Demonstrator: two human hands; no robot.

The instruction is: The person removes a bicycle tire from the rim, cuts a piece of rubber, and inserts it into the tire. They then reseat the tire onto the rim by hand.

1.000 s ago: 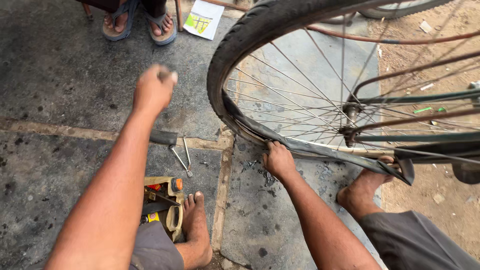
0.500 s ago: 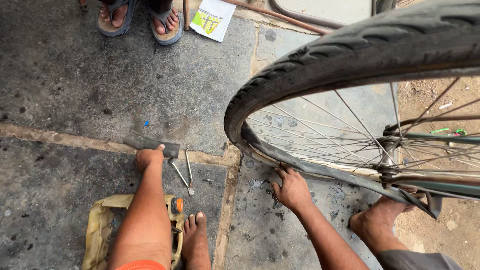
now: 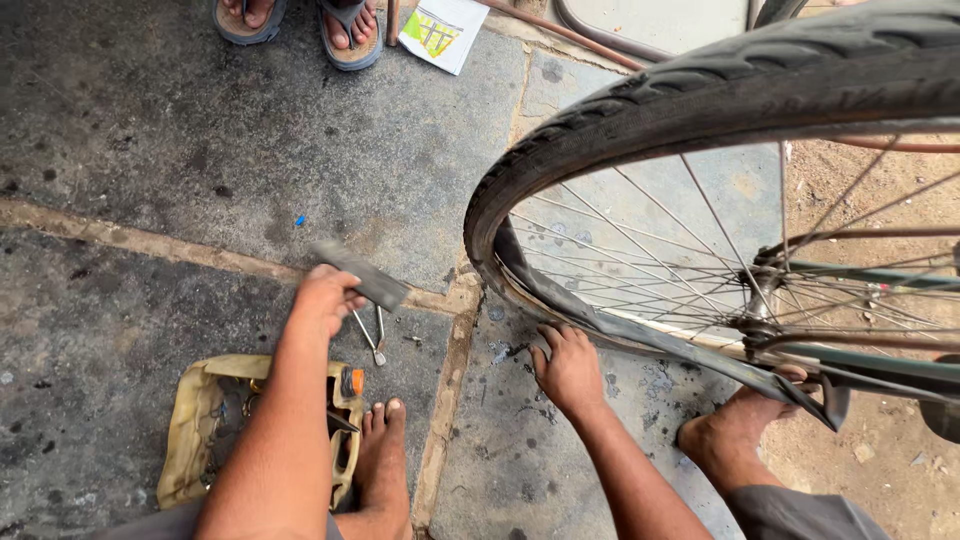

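Tyre (image 3: 640, 95) and its rim (image 3: 600, 325) fill the right of the head view, the wheel standing on the stone floor (image 3: 150, 130) with a loose black strip (image 3: 700, 350) (a tube or the tyre's peeled edge, I cannot tell which) sagging along the lower rim.

Left hand (image 3: 325, 298) is closed round one end of a flat dark bar (image 3: 362, 275), which sticks out up and to the right, clear of the floor; the fingers (image 3: 350, 300) are curled tight on it, with no gap showing. Right hand (image 3: 567, 365) sits on the floor just under the rim, its fingers (image 3: 555, 335) bent and half closed, tips at the strip's lower edge; whether they pinch it or only press against it is hidden.

As a judgement: the bar looks like a lever for the tyre's edge, so it is best slid in flat and shallow beside the right hand, kept off the spokes (image 3: 650, 250), and the right hand should keep the strip steady so nothing gets nipped.

Below the left hand lie thin metal tools (image 3: 375, 335), and nearer, a tan pouch (image 3: 195, 430) of tools beside the person's bare foot (image 3: 385, 450). The other foot (image 3: 745, 430) rests on the strip's end. Another person's sandalled feet (image 3: 300, 22) stand at the top edge, next to a paper packet (image 3: 440, 30).
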